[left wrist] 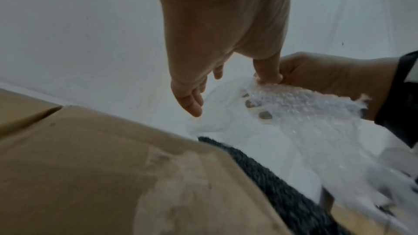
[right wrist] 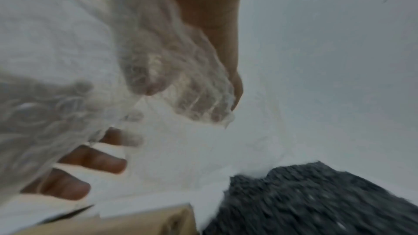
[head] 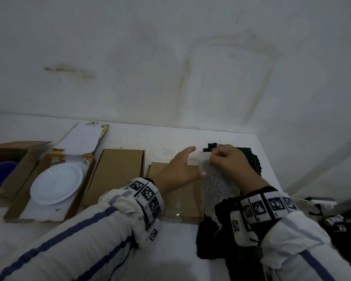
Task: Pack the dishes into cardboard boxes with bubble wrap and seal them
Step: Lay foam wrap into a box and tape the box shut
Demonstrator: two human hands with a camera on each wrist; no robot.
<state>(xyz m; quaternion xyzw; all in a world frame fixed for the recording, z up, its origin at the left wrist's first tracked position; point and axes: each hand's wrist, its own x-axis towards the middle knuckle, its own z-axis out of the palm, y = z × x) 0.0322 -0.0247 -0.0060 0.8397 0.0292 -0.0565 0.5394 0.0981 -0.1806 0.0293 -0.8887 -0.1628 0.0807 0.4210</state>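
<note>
clear bubble wrap (head: 217, 183) hangs as a crumpled sheet from the right hand (head: 229, 161), which is curled into a fist around its upper edge above the white table (head: 170, 136). the sheet drapes down over the right edge of a flat, closed cardboard box (head: 182, 197) that lies in front of the person, with shiny clear tape across its near end. the left hand (head: 178, 169) reaches over that box with its fingers straight and loosely spread; in the left wrist view its thumb (left wrist: 268, 71) touches the top of the wrap right beside the right fist, and whether it pinches the sheet cannot be told. a dark knitted cloth (head: 249, 159) lies under and behind the wrap, just right of the box. to the left stands another closed cardboard box (head: 116, 173), touching or just beside the first. further left a white plate (head: 57, 183) sits in an open carton (head: 14, 207) whose torn lid stands up behind it. at the far left edge an open box (head: 28, 159) holds a blue bowl (head: 0, 171). both wrists wear bands printed with black-and-white square markers.
</note>
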